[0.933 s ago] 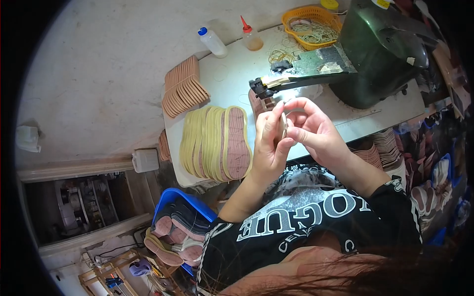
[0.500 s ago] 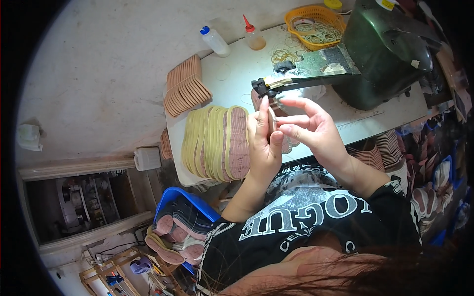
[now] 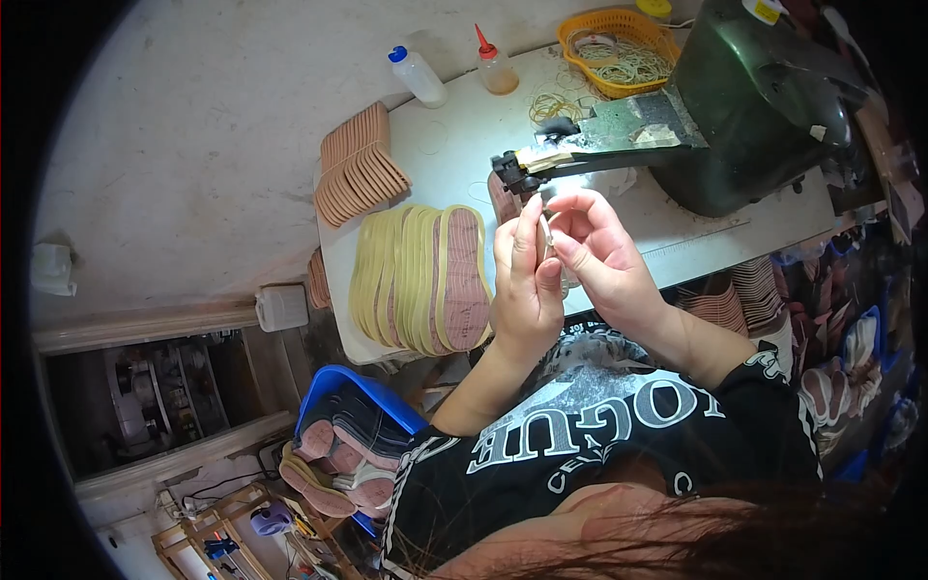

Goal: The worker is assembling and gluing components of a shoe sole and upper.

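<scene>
White surface (image 3: 454,145) filling the middle of the view, with gray concrete floor (image 3: 193,145) to its left. On the right part of the surface, a big dark green sewing machine (image 3: 764,106), with its flat arm (image 3: 599,145) stretched toward the left and ending in a black head just above the hands. On the left part of the surface, a fanned row of yellow-edged insoles (image 3: 420,280) with pinkish faces, lying overlapped side by side. Behind them, at the far left edge, a smaller fan of tan insoles (image 3: 358,169). Under the surface on the left, a blue crate (image 3: 333,387) holding more shoe parts. At the far edge, an orange basket (image 3: 604,29) containing rubber bands, beside it a small bottle with red tip (image 3: 495,70) and a clear bottle with blue cap (image 3: 418,77), lying tilted. Some loose rubber bands (image 3: 551,104) just next to the basket.

Both hands raised together above the near edge of the surface, close below the machine head. Left hand (image 3: 527,280) with fingers upright, grip clenched on a thin pale piece (image 3: 547,232), pinched between thumb and fingers. Right hand (image 3: 599,256) touching the same piece from the other side, fingertips closed on its upper end. Kind of the piece too small to tell.
</scene>
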{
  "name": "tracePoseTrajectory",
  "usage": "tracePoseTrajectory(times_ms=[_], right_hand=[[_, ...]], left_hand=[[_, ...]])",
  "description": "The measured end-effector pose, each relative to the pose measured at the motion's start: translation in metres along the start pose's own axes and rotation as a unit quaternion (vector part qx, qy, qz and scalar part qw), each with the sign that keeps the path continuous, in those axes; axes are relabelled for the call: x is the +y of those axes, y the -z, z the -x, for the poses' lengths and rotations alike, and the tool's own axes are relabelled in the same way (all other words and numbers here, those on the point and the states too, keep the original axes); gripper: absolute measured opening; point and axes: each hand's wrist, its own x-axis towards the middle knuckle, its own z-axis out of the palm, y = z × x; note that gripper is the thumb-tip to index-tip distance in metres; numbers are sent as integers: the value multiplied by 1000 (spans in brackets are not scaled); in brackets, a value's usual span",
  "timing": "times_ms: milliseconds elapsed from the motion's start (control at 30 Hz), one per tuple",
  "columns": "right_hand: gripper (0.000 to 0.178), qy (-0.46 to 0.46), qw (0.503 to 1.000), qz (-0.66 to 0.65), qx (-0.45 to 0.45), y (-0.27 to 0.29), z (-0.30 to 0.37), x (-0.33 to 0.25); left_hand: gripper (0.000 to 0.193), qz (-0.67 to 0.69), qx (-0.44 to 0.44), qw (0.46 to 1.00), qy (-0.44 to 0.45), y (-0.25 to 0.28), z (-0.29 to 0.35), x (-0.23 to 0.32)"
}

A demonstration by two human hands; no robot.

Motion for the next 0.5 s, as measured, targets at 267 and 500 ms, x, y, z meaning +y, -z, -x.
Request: tracePoseTrajectory(times_ms=[267, 500], right_hand=[[26, -32, 998, -49, 3, -2, 1, -5], [26, -110, 981, -156, 22, 8, -7, -4]], left_hand=[[61, -52, 17, 997, -50, 7, 2, -11], [58, -50, 3, 998, -31, 0, 0, -11]])
